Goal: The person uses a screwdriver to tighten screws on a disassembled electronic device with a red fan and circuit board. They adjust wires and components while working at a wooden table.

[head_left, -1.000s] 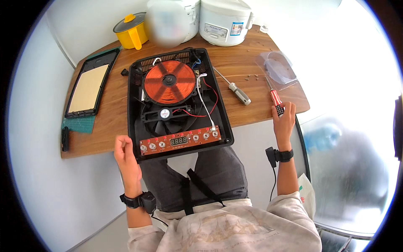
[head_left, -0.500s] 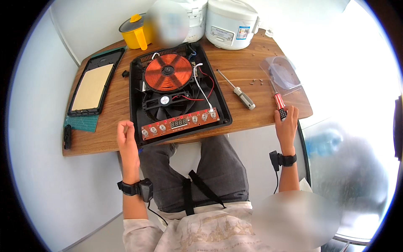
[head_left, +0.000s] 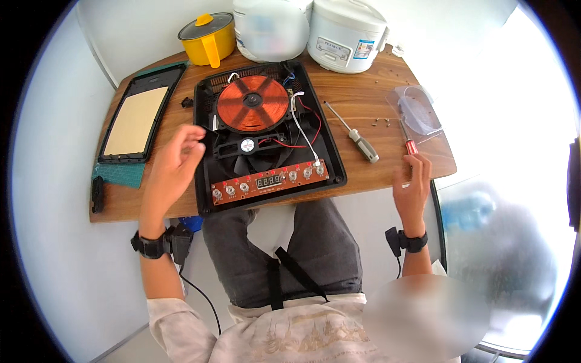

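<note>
Left hand (head_left: 171, 172) is hovering with fingers loosely curled and holding nothing, just over the left edge of the opened cooker (head_left: 266, 136), near its fan (head_left: 247, 146). Right hand (head_left: 413, 189) is resting at the table's (head_left: 363, 100) near edge, fingers closing around the red handle of a screwdriver (head_left: 407, 138) whose shaft is pointing away toward a clear bag (head_left: 419, 109). Head view: the cooker is lying mid-table with its top off, copper coil (head_left: 252, 103) exposed, red and white wires running down to the control board (head_left: 268, 180) at the front. A second screwdriver (head_left: 354, 134) with a grey handle is lying free to the cooker's right. Loose screws (head_left: 381, 121) are sitting scattered between that tool and the bag. The removed top panel (head_left: 135, 115) is lying at far left; a yellow pot (head_left: 209, 38) and two rice cookers are standing behind. Risks, as judgement: the screws are lying near the right hand and could be swept off the table edge if the hand drags the tool; the left fingers could snag the wires if reaching across the coil; the cooker's front is overhanging the table edge slightly and could tip under downward pressure there.
</note>
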`<state>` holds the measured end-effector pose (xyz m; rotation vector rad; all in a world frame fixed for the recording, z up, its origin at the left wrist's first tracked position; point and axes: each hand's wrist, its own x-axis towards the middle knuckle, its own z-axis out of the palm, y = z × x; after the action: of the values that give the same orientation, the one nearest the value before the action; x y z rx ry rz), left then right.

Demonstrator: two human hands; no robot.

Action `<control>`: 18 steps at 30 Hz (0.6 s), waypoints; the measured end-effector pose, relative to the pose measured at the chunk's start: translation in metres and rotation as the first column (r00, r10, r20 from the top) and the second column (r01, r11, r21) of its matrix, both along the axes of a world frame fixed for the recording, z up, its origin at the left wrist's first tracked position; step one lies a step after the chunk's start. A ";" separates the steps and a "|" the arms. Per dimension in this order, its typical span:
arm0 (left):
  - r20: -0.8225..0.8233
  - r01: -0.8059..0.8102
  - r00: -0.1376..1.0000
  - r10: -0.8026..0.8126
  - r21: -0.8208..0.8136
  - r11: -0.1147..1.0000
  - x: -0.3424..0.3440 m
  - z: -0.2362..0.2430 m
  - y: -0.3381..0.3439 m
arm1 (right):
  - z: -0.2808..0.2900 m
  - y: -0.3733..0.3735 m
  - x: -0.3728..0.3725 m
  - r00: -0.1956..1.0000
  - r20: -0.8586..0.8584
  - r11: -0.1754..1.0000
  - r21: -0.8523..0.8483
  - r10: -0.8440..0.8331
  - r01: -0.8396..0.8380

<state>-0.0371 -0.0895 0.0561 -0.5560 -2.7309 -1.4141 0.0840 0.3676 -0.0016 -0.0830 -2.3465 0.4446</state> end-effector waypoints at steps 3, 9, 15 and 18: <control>-0.055 0.258 0.961 -0.271 -0.171 0.951 -0.015 0.029 0.043 | 0.007 -0.024 -0.009 0.994 0.104 0.997 0.058 0.038 -0.045; 0.084 0.467 0.869 -0.488 -0.467 0.751 -0.070 0.029 0.077 | 0.004 -0.038 -0.028 0.961 0.275 0.984 0.158 0.039 -0.085; -0.073 0.502 0.796 -0.601 -0.476 0.722 -0.094 0.002 0.089 | 0.002 -0.036 -0.039 0.939 0.343 0.984 0.159 0.022 -0.082; -0.141 0.524 0.762 -0.632 -0.441 0.729 -0.097 -0.007 0.091 | -0.001 -0.043 -0.046 0.963 0.268 0.990 0.144 -0.024 -0.016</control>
<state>-0.1337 0.0020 0.0492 -1.6304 -2.6912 -0.7311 0.0378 0.3244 -0.0025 -0.0843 -2.6389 0.2728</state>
